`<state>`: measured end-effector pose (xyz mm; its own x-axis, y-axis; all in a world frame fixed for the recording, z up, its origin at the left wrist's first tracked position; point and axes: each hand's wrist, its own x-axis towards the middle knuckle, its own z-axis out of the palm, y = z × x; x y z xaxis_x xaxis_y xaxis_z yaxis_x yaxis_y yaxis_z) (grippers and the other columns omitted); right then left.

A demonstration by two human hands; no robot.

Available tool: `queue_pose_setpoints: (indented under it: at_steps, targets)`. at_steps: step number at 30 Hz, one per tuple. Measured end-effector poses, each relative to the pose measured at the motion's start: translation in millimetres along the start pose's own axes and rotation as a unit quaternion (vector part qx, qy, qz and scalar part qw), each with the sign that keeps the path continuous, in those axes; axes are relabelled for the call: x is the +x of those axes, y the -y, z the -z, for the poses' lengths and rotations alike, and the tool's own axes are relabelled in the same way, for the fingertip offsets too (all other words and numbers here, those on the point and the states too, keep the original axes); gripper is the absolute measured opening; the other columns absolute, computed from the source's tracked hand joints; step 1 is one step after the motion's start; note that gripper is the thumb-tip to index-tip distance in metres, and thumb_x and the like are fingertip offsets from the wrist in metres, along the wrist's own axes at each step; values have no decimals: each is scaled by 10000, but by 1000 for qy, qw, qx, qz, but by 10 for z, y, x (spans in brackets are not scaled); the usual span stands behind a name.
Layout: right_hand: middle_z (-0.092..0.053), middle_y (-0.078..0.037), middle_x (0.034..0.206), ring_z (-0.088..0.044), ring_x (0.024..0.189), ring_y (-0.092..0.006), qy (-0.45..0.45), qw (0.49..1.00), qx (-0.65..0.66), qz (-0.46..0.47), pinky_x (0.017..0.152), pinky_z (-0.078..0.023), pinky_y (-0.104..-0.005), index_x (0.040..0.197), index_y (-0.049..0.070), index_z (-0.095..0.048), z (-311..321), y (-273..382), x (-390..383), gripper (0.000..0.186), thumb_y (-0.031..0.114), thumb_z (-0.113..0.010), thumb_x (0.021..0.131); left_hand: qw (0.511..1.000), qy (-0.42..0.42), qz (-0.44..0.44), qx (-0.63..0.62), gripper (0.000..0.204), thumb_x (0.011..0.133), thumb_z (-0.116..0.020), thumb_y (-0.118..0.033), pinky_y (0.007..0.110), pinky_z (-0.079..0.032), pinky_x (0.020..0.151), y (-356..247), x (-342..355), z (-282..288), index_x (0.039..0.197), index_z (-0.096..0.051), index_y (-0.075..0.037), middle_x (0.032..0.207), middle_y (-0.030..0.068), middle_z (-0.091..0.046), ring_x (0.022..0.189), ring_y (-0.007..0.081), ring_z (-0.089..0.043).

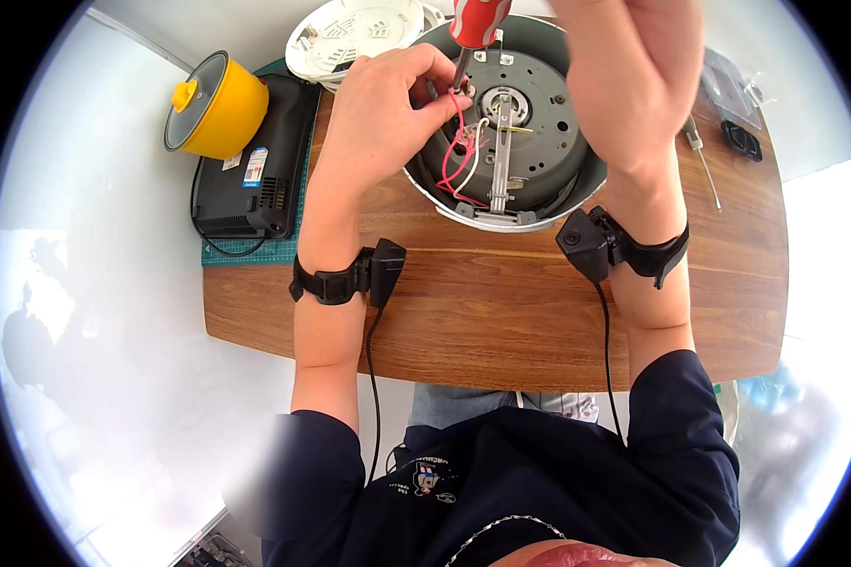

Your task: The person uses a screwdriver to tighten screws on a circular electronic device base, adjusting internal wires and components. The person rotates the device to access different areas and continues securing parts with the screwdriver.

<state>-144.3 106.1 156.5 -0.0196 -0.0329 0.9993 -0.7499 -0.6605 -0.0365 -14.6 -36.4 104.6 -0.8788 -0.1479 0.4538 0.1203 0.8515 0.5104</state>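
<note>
The work looks to be partway through, judging by how things lie: the round appliance (544,146) sits opened on the table (473,302), in front of the person, its grey inside exposed, while a white round cover (355,38) lies off beyond it, to the left. So the opening appears done, and the wiring stage seems to be in hand. The left hand (378,109) reaches over the rim, thumb and forefinger pinched together at the end of a red wire (457,111), right where the shaft of the red-handled screwdriver (480,24) comes down; whether the tip sits in a screw is too small to tell. The right hand (633,76) is raised over the appliance's right side, blurred, its fingers running out past the upper edge, so I cannot tell whether it grips the handle, whose top is cut off too. A white wire (480,142) and a metal bar (503,156) lie inside, the bar reaching from near the middle to the near rim. That connection at the fingertips looks unfinished, and the cover is not on. A second screwdriver (695,134) rests apart on the right; a yellow pot (222,104) stands on a black appliance (227,198) at the left.
</note>
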Motion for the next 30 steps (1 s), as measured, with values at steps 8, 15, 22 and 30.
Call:
queue_pose_setpoints:
  at_steps: [8,15,22,30]
  targets:
    - [-611,-55,1181,-593,949,-90,-80,991,21,-102,842,-497,-262,1447,-33,-506,-307,361,132,519,10,-666,955,1000,-4,5,-5,199,796,-821,-166,339,-489,636,7,-17,4,855,-683,-37,733,78,-680,654,202,-641]
    - [-580,-117,1267,-580,1016,-125,22,993,12,-114,930,-490,-277,1502,-101,-384,13,228,15,513,-87,-483,999,1000,3,17,0,193,798,-818,-163,337,-497,650,-21,-24,25,876,-693,-39,755,78,-693,676,200,-650]
    - [-542,-144,1353,-575,1101,-159,-10,996,60,-69,974,-477,-290,1510,-115,-363,22,132,-20,505,-61,-458,1017,999,28,-19,-22,165,840,-767,-146,319,-506,694,10,-22,83,959,-717,-44,837,58,-735,750,190,-673]
    - [-599,-111,1208,-586,1089,-168,-10,995,21,-101,957,-483,-291,1485,-85,-435,-6,319,66,519,28,-578,999,997,20,23,-78,166,900,-738,-172,303,-507,718,-34,-53,141,985,-736,-29,805,43,-727,745,133,-646]
